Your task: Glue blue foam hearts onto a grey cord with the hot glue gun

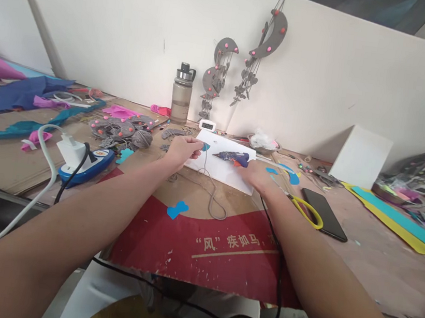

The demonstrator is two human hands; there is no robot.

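Observation:
Between the fingertips of my left hand (183, 151) is a small blue felt piece (205, 147). A grey yarn strand (212, 193) hangs from near it and loops over the cardboard. My right hand (252, 172) is wrapped round a dark blue glue gun (232, 157), whose nozzle points left toward the felt piece, with a gap between them. Both hands are over a white board (217, 167) lying on the table. Another blue felt cutout (177, 209) lies nearer me on the red cardboard (200, 251).
A water bottle (182, 95) stands by the wall. Yellow-handled scissors (309, 213) and a black phone (324, 214) lie right of my right forearm. On the left are a blue power strip (85, 167) and grey yarn (142, 140). The black cord (281, 272) loops past the table's front edge.

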